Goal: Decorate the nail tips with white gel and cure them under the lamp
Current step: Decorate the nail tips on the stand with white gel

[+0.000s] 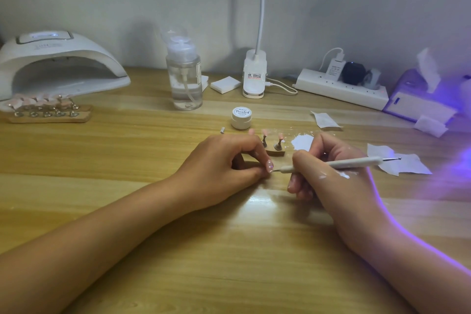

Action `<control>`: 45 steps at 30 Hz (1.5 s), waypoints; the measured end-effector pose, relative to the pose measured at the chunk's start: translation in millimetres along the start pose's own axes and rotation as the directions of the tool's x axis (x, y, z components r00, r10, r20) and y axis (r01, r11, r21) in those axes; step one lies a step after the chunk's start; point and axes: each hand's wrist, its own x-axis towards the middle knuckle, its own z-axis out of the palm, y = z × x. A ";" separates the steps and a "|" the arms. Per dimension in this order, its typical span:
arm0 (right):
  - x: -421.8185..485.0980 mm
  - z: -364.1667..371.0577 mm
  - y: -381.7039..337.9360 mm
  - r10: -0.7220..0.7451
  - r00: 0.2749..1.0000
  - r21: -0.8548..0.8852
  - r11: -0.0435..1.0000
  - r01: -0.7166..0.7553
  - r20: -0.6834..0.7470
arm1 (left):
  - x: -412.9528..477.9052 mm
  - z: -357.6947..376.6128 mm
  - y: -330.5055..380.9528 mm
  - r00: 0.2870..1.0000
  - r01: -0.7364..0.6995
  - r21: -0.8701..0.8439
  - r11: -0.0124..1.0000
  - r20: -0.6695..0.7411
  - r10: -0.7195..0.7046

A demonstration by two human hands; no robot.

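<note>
My forearms are resting on the pale wood-grain table [178,250]. My left hand [229,163] is curling its fingers and pinching a small pink nail tip [269,166] dotted with white. My right hand [328,173] is gripping a slim pale-grey dotting pen [344,162] like a pencil. Its fine metal point is touching the lower edge of the nail tip, and white smears are showing on the back of that hand.

Just beyond my knuckles, a little brown wooden stand [276,153] is carrying three more pink tips on metal pegs, partly hidden behind my left fingers. Beside it, to the right, a white gel puddle [303,142] is lying spread on the table, and crumpled white paper wipes [402,164] are lying near the pen's far end. Farther back, a small round white gel jar [241,118] is sitting with its lid on.

At the far edge — against the wall — a white arched curing lamp [58,64] is standing at the left with a wooden rack of nail tips [48,112] before it, and a clear pump bottle [184,84] is standing toward the middle.
</note>
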 end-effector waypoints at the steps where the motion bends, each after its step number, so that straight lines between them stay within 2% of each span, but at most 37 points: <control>1: 0.1 0.1 0.5 -0.003 1.000 -0.004 1.000 0.003 0.003 | 0.0 0.0 0.2 1.000 -0.001 -0.001 1.000 0.000 0.001; 14: 0.6 -0.1 3.5 -0.028 1.000 0.015 1.000 0.028 0.004 | 1.0 0.7 -0.7 1.000 0.016 -0.014 1.000 -0.001 -0.016; 20: 1.2 -10.2 2.4 -0.049 0.977 0.219 0.971 0.095 -0.208 | -0.8 3.1 -4.5 0.999 0.034 -0.031 0.999 -0.019 -0.035; 26: -1.5 -16.0 0.1 -0.183 0.932 0.183 0.951 0.248 -0.312 | -2.2 3.3 -4.5 0.999 0.030 -0.048 0.998 -0.034 -0.031; 30: 7.6 -27.6 2.7 -0.138 0.911 0.180 0.958 0.222 -0.389 | -3.5 2.6 0.7 0.996 -0.022 -0.065 0.998 -0.089 0.016; 34: 15.7 -37.1 4.9 -0.106 0.907 0.154 0.971 0.184 -0.408 | -1.9 0.1 8.2 0.967 -0.051 -0.033 0.998 -0.251 0.041; 39: 23.2 -41.0 14.4 -0.089 0.897 0.081 0.987 0.137 -0.433 | 0.5 -10.4 4.5 0.907 0.008 0.052 0.999 -0.420 0.015; 42: 25.2 -41.5 18.0 -0.075 0.903 0.085 0.989 0.122 -0.422 | 6.0 -20.2 -7.2 0.892 0.129 0.010 0.992 -0.438 -0.112; 45: 27.2 -42.1 21.5 -0.075 0.912 0.063 0.992 0.110 -0.403 | 9.9 -20.9 -14.5 0.920 0.150 -0.033 0.988 -0.360 -0.152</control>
